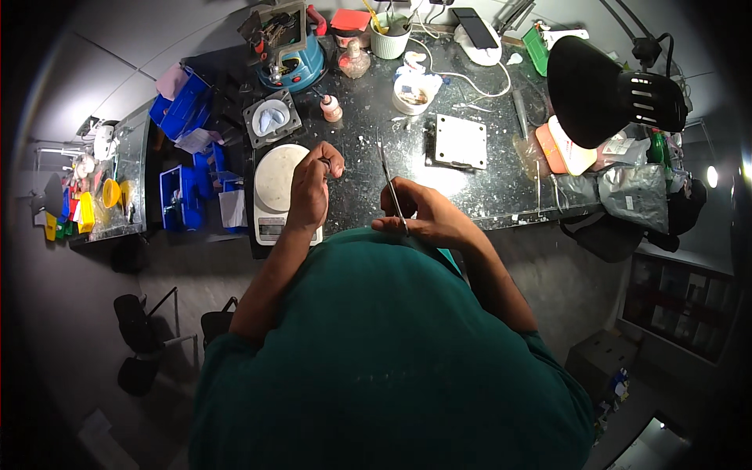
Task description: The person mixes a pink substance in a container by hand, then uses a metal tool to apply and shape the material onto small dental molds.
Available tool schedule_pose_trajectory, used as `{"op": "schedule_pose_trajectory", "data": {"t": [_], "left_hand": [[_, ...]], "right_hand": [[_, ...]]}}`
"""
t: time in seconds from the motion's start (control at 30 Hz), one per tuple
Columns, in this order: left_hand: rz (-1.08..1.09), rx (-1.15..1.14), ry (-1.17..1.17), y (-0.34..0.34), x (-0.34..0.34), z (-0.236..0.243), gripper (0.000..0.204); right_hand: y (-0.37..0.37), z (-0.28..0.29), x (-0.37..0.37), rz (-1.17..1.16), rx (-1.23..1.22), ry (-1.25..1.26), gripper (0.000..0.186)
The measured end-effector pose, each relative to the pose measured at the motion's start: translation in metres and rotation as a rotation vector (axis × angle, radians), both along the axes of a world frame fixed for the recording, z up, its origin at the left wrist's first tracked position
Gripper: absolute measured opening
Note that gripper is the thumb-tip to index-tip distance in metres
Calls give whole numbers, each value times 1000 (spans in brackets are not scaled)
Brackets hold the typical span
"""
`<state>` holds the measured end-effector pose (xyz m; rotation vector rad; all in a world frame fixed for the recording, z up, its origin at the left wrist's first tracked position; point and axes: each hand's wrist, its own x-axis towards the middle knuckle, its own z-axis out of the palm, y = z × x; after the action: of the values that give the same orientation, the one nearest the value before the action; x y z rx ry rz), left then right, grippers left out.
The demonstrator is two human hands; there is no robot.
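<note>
My right hand (427, 210) is closed around a long, thin metal hand tool (389, 182), its slender end pointing away over the bench; its exact kind is too fine to make out. My left hand (315, 188) is raised beside it with the fingers curled in. A small dark band shows at one of its fingers, and whether anything sits in the fingers is hidden. Under and left of that hand lies a white digital scale (270, 176) with a round plate. Farther off, right of the tool, a square metal plate block (460, 141) rests under bright light.
Behind stand a teal machine (294, 70), a glass bottle (354, 61), a small dropper bottle (330, 108), white cups (410, 95) and a bowl in a square holder (272, 117). A black lamp (587, 90) overhangs the right. Blue bins (178, 196) stand left.
</note>
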<state>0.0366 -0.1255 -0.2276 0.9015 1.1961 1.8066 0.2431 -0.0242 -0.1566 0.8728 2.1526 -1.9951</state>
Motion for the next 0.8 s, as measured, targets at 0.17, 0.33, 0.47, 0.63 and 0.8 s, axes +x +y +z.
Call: {"op": "schedule_pose_trajectory", "data": {"t": [0.17,0.33,0.47,0.63,0.8], "left_hand": [[-7,23,-22,-4,-2,6,22],[6,-86,81,-5,2,1,25],[-23,-77,35,-3,3,-1,23],[-47,-117,-124,-6,15,16,24],[-16,-172,328,-16,22,28,27]], "right_hand": [[1,2,2,6,5,-17,45],[4,-2,6,24,18,-58,51],[7,-3,10,23,82,-30,60],[19,12,11,116,154,-113,64],[26,21,7,260,447,-113,64]]}}
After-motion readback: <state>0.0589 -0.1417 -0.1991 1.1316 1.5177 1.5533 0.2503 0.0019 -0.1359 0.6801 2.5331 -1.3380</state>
